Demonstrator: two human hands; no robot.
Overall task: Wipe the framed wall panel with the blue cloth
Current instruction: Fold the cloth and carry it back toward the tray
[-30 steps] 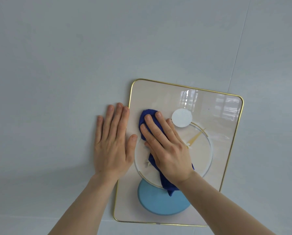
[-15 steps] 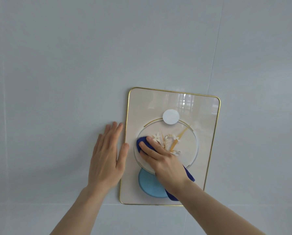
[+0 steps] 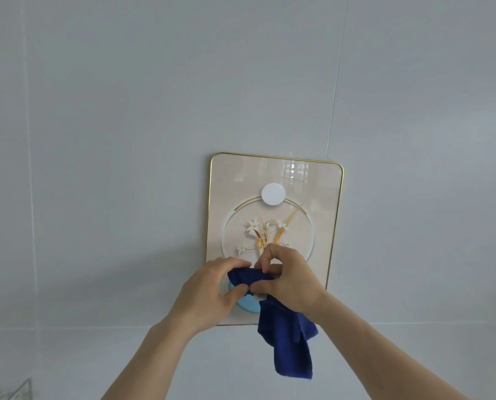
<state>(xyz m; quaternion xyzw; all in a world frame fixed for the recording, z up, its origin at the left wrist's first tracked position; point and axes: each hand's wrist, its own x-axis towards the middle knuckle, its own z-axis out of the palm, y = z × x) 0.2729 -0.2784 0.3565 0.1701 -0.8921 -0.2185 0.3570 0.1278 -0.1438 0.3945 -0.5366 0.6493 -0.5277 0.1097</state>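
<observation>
The framed wall panel (image 3: pixel 321 197) hangs on the grey wall, cream with a thin gold rim, a white disc, a flower motif and a light blue circle at the bottom. In front of its lower part both hands hold the dark blue cloth (image 3: pixel 290 339). My left hand (image 3: pixel 209 290) pinches the cloth's upper left end between thumb and fingers. My right hand (image 3: pixel 290 281) grips the bunched top, and the rest of the cloth hangs down below it. The hands hide the panel's lower middle.
Pale grey wall tiles (image 3: pixel 125 140) with thin seams surround the panel. A wire rack corner (image 3: pixel 7 391) shows at the bottom left edge of the view.
My right hand has lifted the cloth off the panel and my left hand has left the wall to take hold of the cloth too. The view has pulled back from the panel.
</observation>
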